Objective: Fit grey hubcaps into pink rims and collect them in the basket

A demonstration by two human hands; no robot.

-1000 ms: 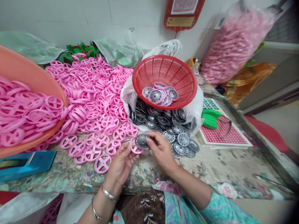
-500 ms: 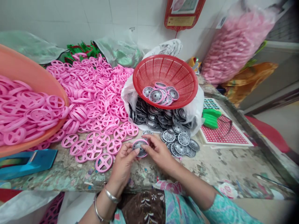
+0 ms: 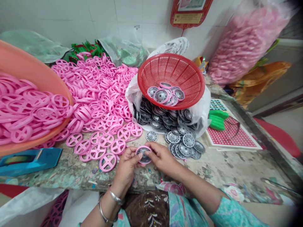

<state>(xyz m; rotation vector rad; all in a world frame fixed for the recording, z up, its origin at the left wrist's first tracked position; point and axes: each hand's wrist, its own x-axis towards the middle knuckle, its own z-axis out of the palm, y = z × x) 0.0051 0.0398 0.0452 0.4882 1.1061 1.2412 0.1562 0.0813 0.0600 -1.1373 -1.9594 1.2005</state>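
Between my two hands is a toy wheel [image 3: 144, 160], a grey disc set in a pink ring. My left hand [image 3: 127, 162] grips its left edge, thumb on the grey face. On the right side my right hand [image 3: 162, 157] holds it, thumb pressed on the disc. Just beyond lies a single grey disc [image 3: 151, 136] on the table. Loose pink spoked rings [image 3: 108, 162] are left of my hands, part of a big pink heap [image 3: 99, 85]. To the right, grey discs [image 3: 184, 148] spill from a white plastic bag [image 3: 201, 116].
A red basket [image 3: 194, 78] with several pink-rimmed grey wheels [image 3: 161, 96] sits on the bag. An orange basin [image 3: 56, 78] of pink rings stands left, above a blue tape dispenser [image 3: 47, 159]. Sheets with a red pattern [image 3: 232, 135] and a green object [image 3: 217, 121] lie right.
The view has shifted slightly, moving the scene a little rightward. Both hands still hold the wheel; my right thumb has moved in onto the grey face.
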